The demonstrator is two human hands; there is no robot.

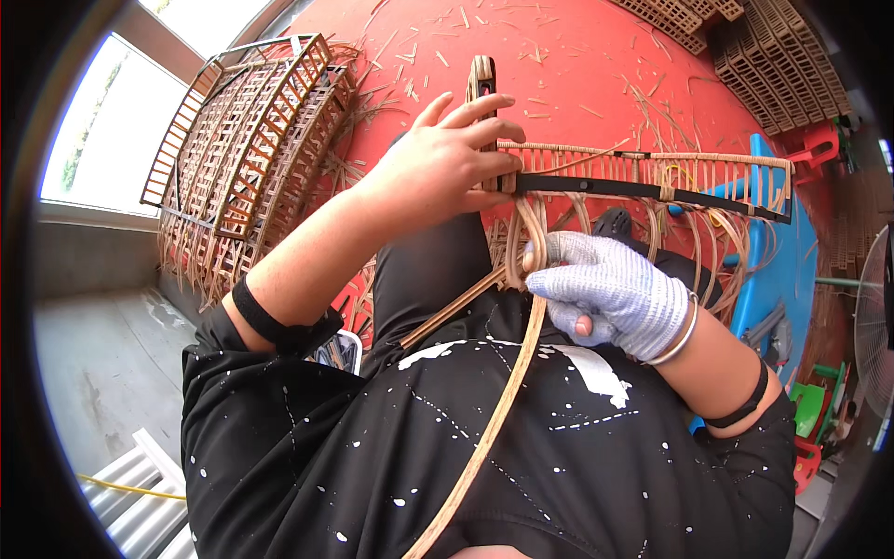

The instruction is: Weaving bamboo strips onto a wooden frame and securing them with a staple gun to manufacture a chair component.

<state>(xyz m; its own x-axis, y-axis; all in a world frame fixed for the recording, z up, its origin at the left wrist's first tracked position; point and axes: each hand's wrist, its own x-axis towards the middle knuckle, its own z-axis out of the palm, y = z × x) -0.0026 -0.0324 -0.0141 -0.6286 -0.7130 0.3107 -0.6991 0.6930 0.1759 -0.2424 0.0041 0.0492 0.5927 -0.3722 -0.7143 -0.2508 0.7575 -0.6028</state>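
Note:
Across my lap lies a long, narrow black frame with woven tan wicker along its far side. My bare left hand is closed around the frame's upright end post, fingers spread along it. My right hand, in a pale fingertip-less glove, pinches a flat tan wicker strand just below the frame's left end. The strand loops up to the frame there and trails down over my black shirt. Several loose strand ends hang from the frame's near edge.
Stacked woven wicker panels stand at the left by the window; more wicker stacks are at the far right. A blue plastic table is right of the frame, with a fan beyond. Wicker scraps litter the red floor.

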